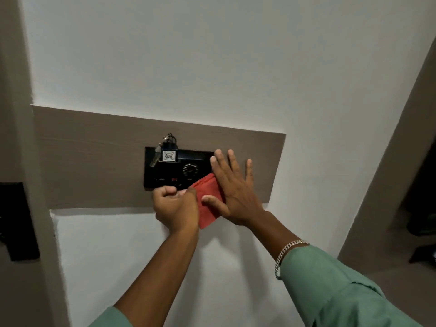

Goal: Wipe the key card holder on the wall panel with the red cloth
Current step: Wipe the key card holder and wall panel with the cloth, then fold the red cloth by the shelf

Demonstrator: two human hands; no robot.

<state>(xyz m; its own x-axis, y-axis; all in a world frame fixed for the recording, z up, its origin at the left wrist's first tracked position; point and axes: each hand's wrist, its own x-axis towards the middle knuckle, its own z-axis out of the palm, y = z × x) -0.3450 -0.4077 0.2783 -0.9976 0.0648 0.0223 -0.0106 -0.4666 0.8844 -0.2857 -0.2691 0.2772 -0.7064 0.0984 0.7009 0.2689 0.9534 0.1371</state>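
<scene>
A black key card holder (174,169) is set into a brown wall panel (94,161). A key tag with keys (168,152) sticks out of its top slot. The folded red cloth (208,201) lies against the holder's lower right corner and the panel. My right hand (232,187) presses flat on the cloth with fingers spread. My left hand (175,207) is curled just below the holder and pinches the cloth's left edge.
White wall (188,55) surrounds the panel. A dark fitting (16,223) sits on the wall at the far left. A brown door frame (389,161) runs along the right, with a dark room opening beyond it.
</scene>
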